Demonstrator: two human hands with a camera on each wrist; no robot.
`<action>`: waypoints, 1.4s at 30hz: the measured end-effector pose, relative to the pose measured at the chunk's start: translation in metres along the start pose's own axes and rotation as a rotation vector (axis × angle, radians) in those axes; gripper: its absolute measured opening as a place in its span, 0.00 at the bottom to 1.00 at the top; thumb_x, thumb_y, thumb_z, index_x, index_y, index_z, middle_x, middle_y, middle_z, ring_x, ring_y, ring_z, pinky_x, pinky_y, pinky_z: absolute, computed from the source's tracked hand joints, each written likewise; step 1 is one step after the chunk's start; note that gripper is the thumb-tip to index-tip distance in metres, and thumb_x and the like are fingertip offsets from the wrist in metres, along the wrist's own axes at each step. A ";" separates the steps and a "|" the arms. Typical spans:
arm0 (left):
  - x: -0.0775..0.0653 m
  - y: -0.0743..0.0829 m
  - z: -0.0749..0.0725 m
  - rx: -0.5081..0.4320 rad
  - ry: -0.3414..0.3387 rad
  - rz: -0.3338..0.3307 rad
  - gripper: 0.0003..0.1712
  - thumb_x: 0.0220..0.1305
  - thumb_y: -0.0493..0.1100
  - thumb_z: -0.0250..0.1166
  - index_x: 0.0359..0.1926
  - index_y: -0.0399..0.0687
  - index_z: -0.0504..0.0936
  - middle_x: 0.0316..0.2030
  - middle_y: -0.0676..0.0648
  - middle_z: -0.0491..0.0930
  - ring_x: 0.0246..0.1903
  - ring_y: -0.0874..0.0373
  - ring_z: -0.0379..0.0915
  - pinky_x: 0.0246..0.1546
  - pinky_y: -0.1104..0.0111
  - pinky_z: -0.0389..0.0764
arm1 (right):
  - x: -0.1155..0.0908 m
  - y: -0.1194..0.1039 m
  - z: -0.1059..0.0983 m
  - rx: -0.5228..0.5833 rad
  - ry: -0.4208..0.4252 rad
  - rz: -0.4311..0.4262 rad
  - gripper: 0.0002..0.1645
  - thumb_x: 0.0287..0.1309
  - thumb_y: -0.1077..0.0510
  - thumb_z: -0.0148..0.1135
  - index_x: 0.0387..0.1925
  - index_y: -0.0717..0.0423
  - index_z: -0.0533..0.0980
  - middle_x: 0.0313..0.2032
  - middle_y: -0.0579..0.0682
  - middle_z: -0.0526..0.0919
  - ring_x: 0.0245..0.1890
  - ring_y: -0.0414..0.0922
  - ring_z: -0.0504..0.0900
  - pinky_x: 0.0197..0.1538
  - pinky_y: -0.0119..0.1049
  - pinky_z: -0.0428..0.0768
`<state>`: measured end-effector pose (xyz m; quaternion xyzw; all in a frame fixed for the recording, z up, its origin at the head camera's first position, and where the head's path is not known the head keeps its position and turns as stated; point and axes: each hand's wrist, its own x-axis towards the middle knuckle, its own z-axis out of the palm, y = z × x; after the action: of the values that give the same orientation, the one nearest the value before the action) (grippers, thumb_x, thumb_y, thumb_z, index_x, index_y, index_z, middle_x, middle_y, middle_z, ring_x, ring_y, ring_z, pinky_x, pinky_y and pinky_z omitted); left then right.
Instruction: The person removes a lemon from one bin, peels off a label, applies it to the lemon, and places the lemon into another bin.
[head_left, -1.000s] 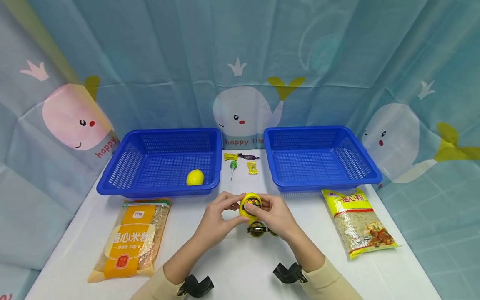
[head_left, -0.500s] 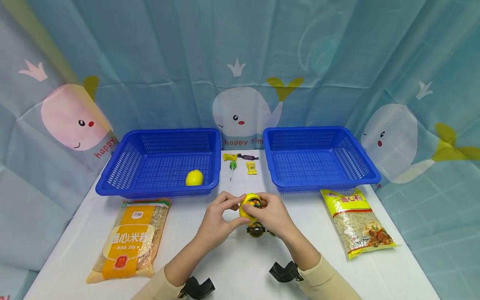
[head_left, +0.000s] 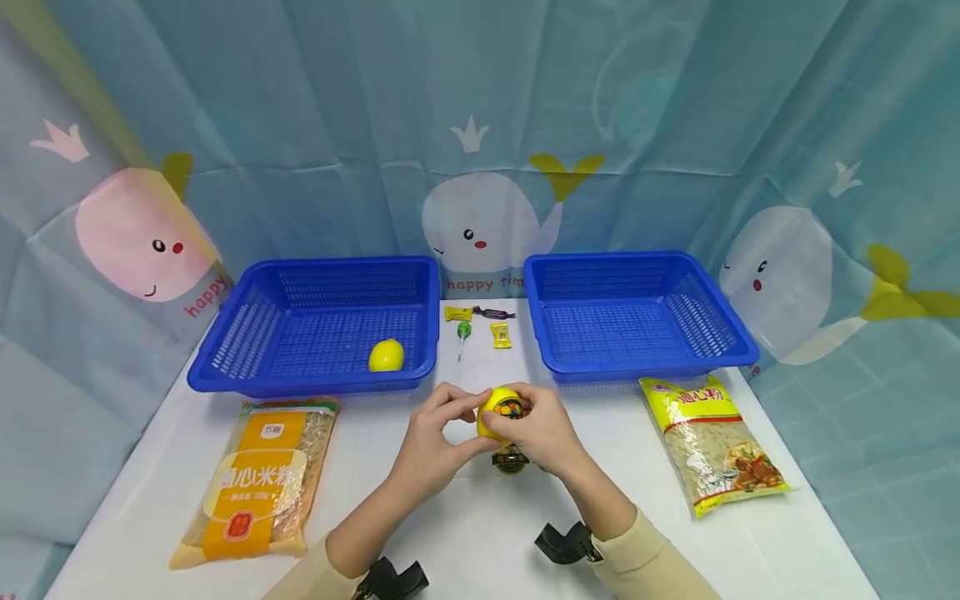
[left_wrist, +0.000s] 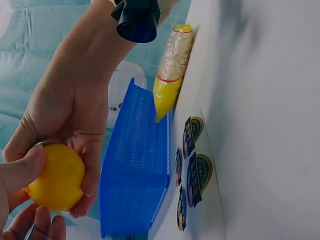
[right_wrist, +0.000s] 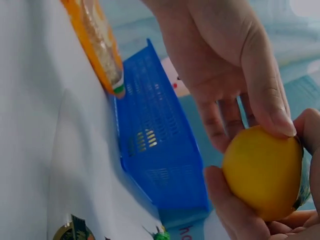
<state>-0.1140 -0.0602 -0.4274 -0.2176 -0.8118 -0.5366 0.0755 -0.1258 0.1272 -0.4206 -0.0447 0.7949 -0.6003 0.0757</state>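
Observation:
A yellow lemon (head_left: 489, 407) is held between both hands above the middle of the table. My left hand (head_left: 429, 437) grips its left side, index finger on top and thumb below. From the right, my right hand (head_left: 551, 427) holds it with the thumb across its front, beside a dark round sticker (head_left: 512, 407) with a colourful print. The right wrist view shows that sticker (right_wrist: 303, 177) on the side of the lemon (right_wrist: 262, 172) by my right hand. Below the hands lies a sheet with more of these stickers (left_wrist: 199, 175), partly hidden by the right hand in the head view.
A second lemon (head_left: 386, 356) lies in the left blue basket (head_left: 315, 385); another blue basket (head_left: 652, 367) stands right. Between them are wrapped candies (head_left: 500, 336) and a green lollipop (head_left: 464, 331). Pasta bags flank the hands, one orange (head_left: 251, 483), one yellow (head_left: 712, 442).
The lemon has turned slightly, so its sticker now faces more to the right and shows less. My right thumb has shifted a little off the sticker; the left hand has hardly moved.

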 end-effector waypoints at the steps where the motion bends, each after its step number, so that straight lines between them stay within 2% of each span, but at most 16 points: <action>1: 0.000 0.001 0.000 0.000 0.002 -0.005 0.32 0.49 0.44 0.81 0.59 0.56 0.85 0.39 0.51 0.77 0.42 0.58 0.75 0.45 0.69 0.82 | 0.000 0.000 0.000 0.006 -0.003 -0.003 0.20 0.53 0.50 0.74 0.46 0.54 0.83 0.32 0.51 0.85 0.30 0.45 0.81 0.32 0.38 0.84; 4: 0.001 0.002 -0.002 0.004 0.003 -0.020 0.32 0.50 0.46 0.80 0.59 0.57 0.85 0.39 0.52 0.76 0.42 0.58 0.75 0.46 0.68 0.81 | 0.000 0.001 -0.003 0.055 -0.077 -0.025 0.22 0.59 0.50 0.71 0.52 0.56 0.81 0.37 0.53 0.84 0.32 0.46 0.82 0.37 0.41 0.86; 8: 0.001 0.001 -0.005 -0.021 0.004 -0.026 0.32 0.51 0.46 0.79 0.60 0.57 0.84 0.40 0.50 0.76 0.41 0.59 0.74 0.50 0.66 0.83 | 0.001 0.002 -0.012 0.178 -0.237 -0.079 0.27 0.68 0.53 0.64 0.62 0.64 0.74 0.47 0.59 0.82 0.40 0.47 0.84 0.44 0.39 0.87; 10: 0.002 0.000 -0.005 -0.058 -0.003 -0.033 0.32 0.52 0.44 0.78 0.61 0.56 0.83 0.40 0.49 0.76 0.41 0.58 0.74 0.54 0.66 0.83 | 0.002 0.002 -0.016 0.207 -0.272 -0.110 0.28 0.69 0.55 0.63 0.63 0.66 0.72 0.49 0.61 0.81 0.43 0.48 0.85 0.45 0.36 0.87; 15: 0.003 -0.002 -0.007 -0.173 -0.027 -0.080 0.33 0.53 0.40 0.78 0.62 0.54 0.82 0.43 0.45 0.75 0.40 0.55 0.74 0.55 0.68 0.82 | 0.002 0.001 -0.018 0.195 -0.242 -0.135 0.28 0.67 0.54 0.65 0.63 0.64 0.74 0.51 0.60 0.82 0.46 0.48 0.86 0.47 0.36 0.87; 19: 0.004 -0.003 -0.010 -0.212 -0.035 -0.107 0.33 0.53 0.39 0.77 0.62 0.54 0.82 0.46 0.42 0.75 0.40 0.53 0.75 0.51 0.69 0.84 | 0.002 0.002 -0.017 0.204 -0.221 -0.143 0.29 0.69 0.53 0.64 0.65 0.65 0.72 0.53 0.61 0.83 0.48 0.47 0.86 0.48 0.35 0.87; 24: 0.007 -0.004 -0.013 -0.276 -0.071 -0.124 0.33 0.57 0.39 0.75 0.65 0.52 0.79 0.48 0.45 0.74 0.42 0.51 0.75 0.47 0.68 0.86 | 0.002 0.003 -0.016 0.228 -0.172 -0.156 0.30 0.68 0.53 0.65 0.65 0.65 0.73 0.52 0.63 0.84 0.46 0.47 0.88 0.46 0.38 0.88; 29: 0.008 -0.009 -0.015 -0.295 -0.082 -0.151 0.32 0.59 0.39 0.73 0.66 0.53 0.78 0.48 0.47 0.75 0.44 0.52 0.75 0.45 0.70 0.86 | 0.003 0.006 -0.018 0.242 -0.178 -0.138 0.30 0.72 0.52 0.59 0.66 0.67 0.71 0.55 0.66 0.83 0.46 0.46 0.88 0.49 0.44 0.87; 32: 0.008 -0.010 -0.016 -0.300 -0.095 -0.161 0.31 0.61 0.39 0.73 0.66 0.53 0.79 0.47 0.46 0.76 0.45 0.53 0.75 0.43 0.72 0.86 | 0.003 0.007 -0.020 0.274 -0.122 -0.123 0.28 0.68 0.54 0.64 0.61 0.69 0.75 0.52 0.66 0.84 0.42 0.47 0.90 0.48 0.48 0.87; 36: 0.009 -0.011 -0.017 -0.316 -0.117 -0.148 0.31 0.62 0.40 0.72 0.67 0.54 0.78 0.47 0.46 0.77 0.46 0.54 0.75 0.42 0.73 0.85 | 0.003 0.006 -0.022 0.285 -0.063 -0.100 0.25 0.64 0.55 0.68 0.57 0.67 0.79 0.50 0.64 0.86 0.40 0.46 0.90 0.47 0.49 0.87; 42: 0.009 -0.013 -0.018 -0.349 -0.156 -0.138 0.32 0.65 0.39 0.70 0.69 0.55 0.74 0.59 0.47 0.74 0.48 0.50 0.76 0.44 0.70 0.86 | 0.003 0.004 -0.021 0.257 -0.077 -0.065 0.27 0.66 0.52 0.67 0.61 0.62 0.78 0.55 0.60 0.84 0.46 0.45 0.88 0.51 0.45 0.86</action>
<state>-0.1299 -0.0783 -0.4277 -0.2120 -0.7230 -0.6544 -0.0636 -0.1321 0.1478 -0.4191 -0.0834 0.7061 -0.6972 0.0915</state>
